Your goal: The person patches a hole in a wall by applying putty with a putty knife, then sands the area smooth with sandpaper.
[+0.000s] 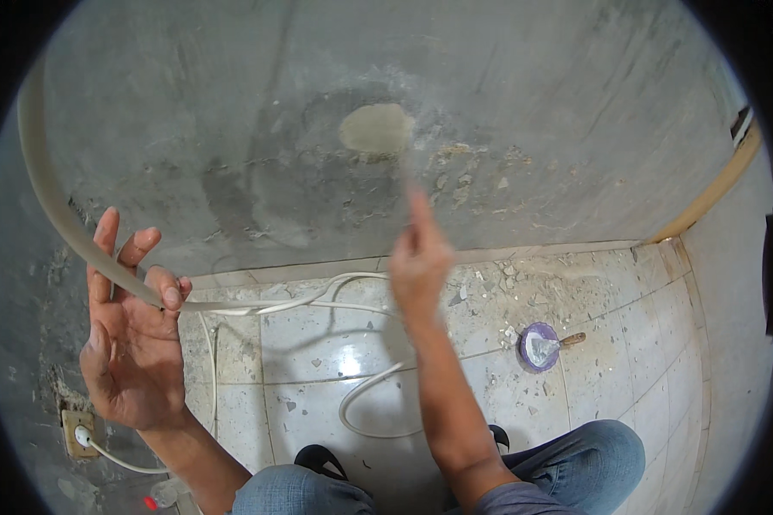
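Across the raised fingers of my left hand (pixel 137 343) runs a thick off-white cable (pixel 51 193). The palm faces me, and the ring and little fingers curl over the cable while the index and middle fingers stick up behind it. Motion blurs my right hand (pixel 421 262), which is closed in front of the grey wall (pixel 532 77), its index finger pointing up. A faint smeared shape rises from its fingertips; what it is cannot be made out. Just above it on the wall is a pale oval patch (pixel 375 129), ringed by darker, flaking surface.
Right of my arm stands a purple tub (pixel 538 348) with white paste and a wooden-handled tool (pixel 573 339). Flaked debris (pixel 507 283) covers the tiled floor (pixel 301 343). Loops of white cable (pixel 343 412) lie there. A plug sits in a wall socket (pixel 79 433). A tan pipe (pixel 704 197) edges the right corner.
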{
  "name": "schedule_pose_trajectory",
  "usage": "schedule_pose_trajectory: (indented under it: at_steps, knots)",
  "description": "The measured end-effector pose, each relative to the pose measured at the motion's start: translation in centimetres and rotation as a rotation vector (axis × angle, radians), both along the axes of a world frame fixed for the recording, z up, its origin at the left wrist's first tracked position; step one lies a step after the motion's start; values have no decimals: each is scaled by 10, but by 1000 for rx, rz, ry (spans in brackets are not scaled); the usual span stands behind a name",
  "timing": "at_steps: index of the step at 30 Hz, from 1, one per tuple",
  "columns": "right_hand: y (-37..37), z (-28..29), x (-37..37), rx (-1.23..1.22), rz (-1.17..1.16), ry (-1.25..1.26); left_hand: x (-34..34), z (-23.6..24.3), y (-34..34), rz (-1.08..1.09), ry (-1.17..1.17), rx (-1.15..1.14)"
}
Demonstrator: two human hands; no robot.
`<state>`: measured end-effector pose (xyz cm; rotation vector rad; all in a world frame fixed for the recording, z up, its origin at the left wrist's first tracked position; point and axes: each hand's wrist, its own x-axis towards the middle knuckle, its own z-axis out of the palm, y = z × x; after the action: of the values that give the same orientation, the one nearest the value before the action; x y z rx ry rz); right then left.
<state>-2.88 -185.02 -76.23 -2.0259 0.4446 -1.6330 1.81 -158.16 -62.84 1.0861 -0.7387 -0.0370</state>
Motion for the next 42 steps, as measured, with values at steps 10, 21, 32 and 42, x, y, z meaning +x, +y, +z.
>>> schedule_pose_trajectory:
  at_steps: [10,21,32,42]
  knots:
    - [-13,0,36,-171,-306,141,-1,-2,-4,-14,39,-39]
    - [-27,47,7,-143,-280,-96,-1,-1,4,46,93,-105]
    - [79,-2,59,-421,106,390,6,-5,8,44,78,-113]
    - [3,59,48,-396,-355,68,8,-4,10,3,98,-102]
